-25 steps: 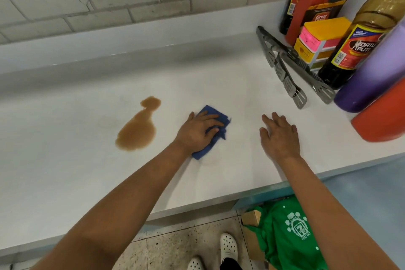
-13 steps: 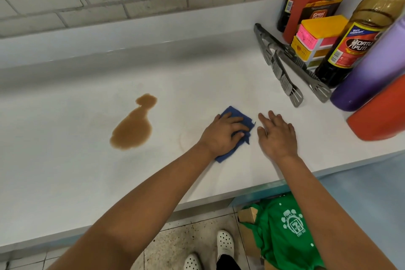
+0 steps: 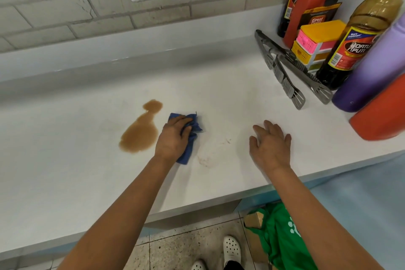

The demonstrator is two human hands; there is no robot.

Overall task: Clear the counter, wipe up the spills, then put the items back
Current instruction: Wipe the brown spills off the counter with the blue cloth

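Observation:
My left hand presses a crumpled blue cloth flat on the white counter, right beside a brown puddle that lies just to its left. A faint reddish smear marks the counter to the cloth's right. My right hand rests palm down on the counter with fingers spread, holding nothing.
Metal tongs lie at the back right. Behind them stand a dark vinegar bottle, a purple bottle, a red bottle, a tall red bottle and a yellow-pink box. A green bag sits on the floor.
My left hand slid the blue cloth to the left, away from my right hand and up to the edge of the brown puddle. My right hand stayed put.

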